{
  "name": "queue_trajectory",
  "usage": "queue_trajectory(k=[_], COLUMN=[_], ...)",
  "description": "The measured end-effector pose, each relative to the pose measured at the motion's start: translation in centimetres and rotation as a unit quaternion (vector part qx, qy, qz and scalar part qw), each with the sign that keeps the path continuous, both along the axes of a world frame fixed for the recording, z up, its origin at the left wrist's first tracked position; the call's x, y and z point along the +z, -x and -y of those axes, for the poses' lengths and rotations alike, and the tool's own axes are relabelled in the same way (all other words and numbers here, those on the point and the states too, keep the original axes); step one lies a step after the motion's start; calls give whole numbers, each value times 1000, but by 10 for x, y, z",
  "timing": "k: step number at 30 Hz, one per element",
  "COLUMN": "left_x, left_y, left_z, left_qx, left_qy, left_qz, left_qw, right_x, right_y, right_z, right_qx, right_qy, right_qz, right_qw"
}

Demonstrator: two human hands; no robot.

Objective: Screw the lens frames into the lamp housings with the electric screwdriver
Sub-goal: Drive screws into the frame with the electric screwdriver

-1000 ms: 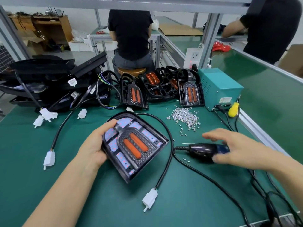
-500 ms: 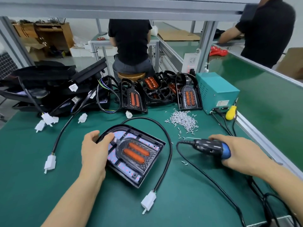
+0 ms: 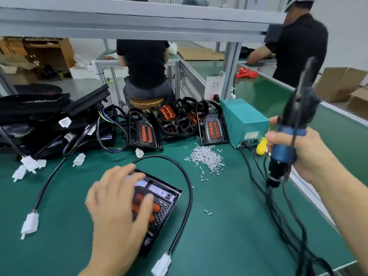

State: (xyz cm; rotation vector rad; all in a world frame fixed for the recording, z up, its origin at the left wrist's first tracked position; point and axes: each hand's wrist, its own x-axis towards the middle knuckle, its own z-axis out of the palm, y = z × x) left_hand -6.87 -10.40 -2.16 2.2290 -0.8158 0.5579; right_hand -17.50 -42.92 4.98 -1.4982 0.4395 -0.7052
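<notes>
A black lamp housing (image 3: 167, 198) with an orange lens frame lies flat on the green mat near the front. My left hand (image 3: 117, 204) lies spread on top of it and covers most of the lens. My right hand (image 3: 298, 154) grips the blue and black electric screwdriver (image 3: 288, 136), raised off the table at the right with its bit pointing up and away. The screwdriver's black cord (image 3: 278, 206) hangs down to the mat. A heap of small silver screws (image 3: 207, 156) lies behind the housing.
More lamp housings (image 3: 145, 134) lean in a row at the back, black parts and white connectors (image 3: 29, 226) crowd the left. A teal power box (image 3: 245, 122) stands at the back right. Two people in black shirts work at benches beyond.
My right hand has lifted the screwdriver off the mat and swung its bit upward. My left hand has slid from the housing's left edge onto its top.
</notes>
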Motion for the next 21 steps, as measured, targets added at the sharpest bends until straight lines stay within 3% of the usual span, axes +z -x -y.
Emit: queue_trajectory(k=[2,4,6,11,17,21], left_x=[7,19,32,40,20,12], left_y=[5,0,-13,-61,-77,-79], left_z=[14,35,64,142,179,183], left_qx=[-51,-100,-131,-146,-181,-190], left_qy=[-4,2,-22,-202,-350,-387], left_qz=[59,59,10,-178,-147,-107], left_qw=[997,993,991,952,907,896], right_x=[3,4,9,35,35,19], right_y=[-2,-6,-12,-34,-46,-41], right_z=[-1,-6,-12,-24,-32,-31], right_qx=[33,56,59,59,48,26], right_qy=[-63,-116,-148,-199,-185,-193], right_qz=[78,147,195,310,286,281], right_qw=[994,981,968,928,939,940])
